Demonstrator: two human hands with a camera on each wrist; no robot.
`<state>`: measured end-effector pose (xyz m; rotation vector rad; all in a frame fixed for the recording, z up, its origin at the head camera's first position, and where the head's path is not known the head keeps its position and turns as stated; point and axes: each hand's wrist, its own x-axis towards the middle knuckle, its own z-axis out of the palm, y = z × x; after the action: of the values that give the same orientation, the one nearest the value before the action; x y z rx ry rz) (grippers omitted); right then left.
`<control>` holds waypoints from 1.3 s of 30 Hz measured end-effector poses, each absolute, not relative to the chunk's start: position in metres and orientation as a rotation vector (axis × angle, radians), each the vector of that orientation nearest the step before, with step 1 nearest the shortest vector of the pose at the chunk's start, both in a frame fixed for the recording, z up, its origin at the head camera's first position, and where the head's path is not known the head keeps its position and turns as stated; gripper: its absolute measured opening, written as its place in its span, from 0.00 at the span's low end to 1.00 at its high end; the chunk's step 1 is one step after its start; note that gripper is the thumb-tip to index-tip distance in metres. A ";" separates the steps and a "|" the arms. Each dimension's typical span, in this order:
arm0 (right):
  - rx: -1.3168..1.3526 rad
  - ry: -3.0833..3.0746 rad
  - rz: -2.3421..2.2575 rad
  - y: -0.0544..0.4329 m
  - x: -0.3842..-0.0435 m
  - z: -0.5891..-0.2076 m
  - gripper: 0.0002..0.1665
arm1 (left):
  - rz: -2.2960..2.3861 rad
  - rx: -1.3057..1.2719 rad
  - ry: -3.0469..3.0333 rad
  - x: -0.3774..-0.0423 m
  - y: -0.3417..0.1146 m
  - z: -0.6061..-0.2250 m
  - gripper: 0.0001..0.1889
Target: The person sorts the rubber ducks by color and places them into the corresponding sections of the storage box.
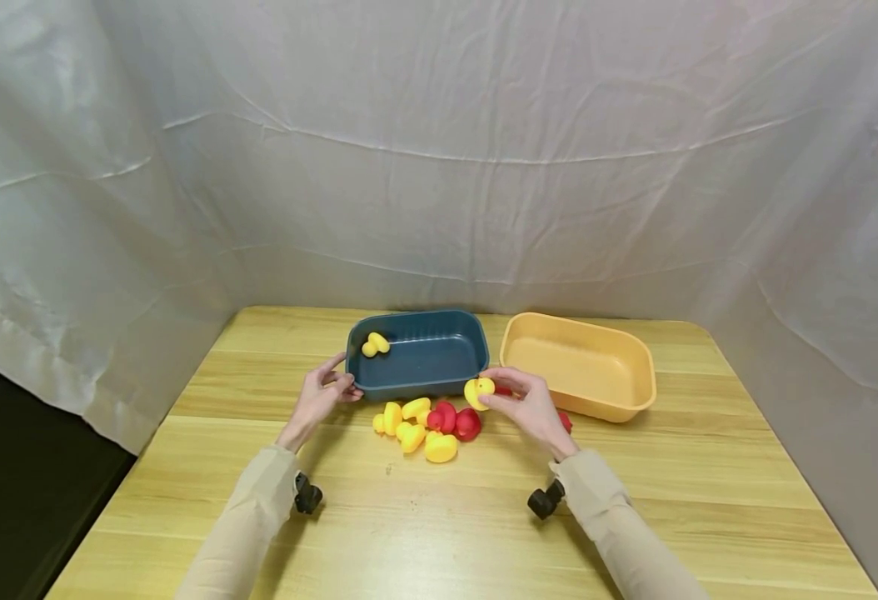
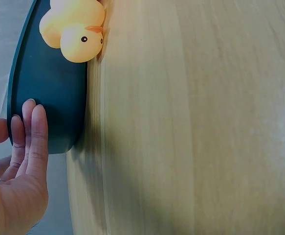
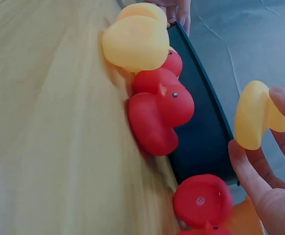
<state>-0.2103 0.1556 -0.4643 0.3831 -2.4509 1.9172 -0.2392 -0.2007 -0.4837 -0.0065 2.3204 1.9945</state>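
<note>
My right hand (image 1: 532, 408) pinches a yellow rubber duck (image 3: 251, 115) between thumb and fingers, in front of the dark blue bin's (image 1: 416, 389) right end. My left hand (image 1: 317, 404) touches that bin at its front left corner; in the left wrist view its fingers (image 2: 37, 142) lie fairly straight against the wall. Another yellow duck (image 1: 376, 344) lies inside the bin at the left. In front of the bin sit several yellow ducks (image 1: 441, 448) and two red ducks (image 1: 468, 424). More red ducks (image 3: 203, 200) are partly hidden behind my right hand in the head view.
To the right of the blue bin stands an orange-yellow bin (image 1: 641, 392), slightly angled, with its floor visible. Both rest toward the back of a wooden table (image 1: 424, 533). A pale hanging sheet (image 1: 446, 167) encloses the back and sides.
</note>
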 end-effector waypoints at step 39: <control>0.571 -2.392 1.962 0.090 -0.271 -0.433 0.23 | 1.995 0.001 2.310 -0.239 -0.200 -0.482 0.32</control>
<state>-0.2709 0.0897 -0.4328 0.5713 -2.3924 1.9624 -0.2391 -0.2003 -0.4816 0.0009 2.3101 1.9953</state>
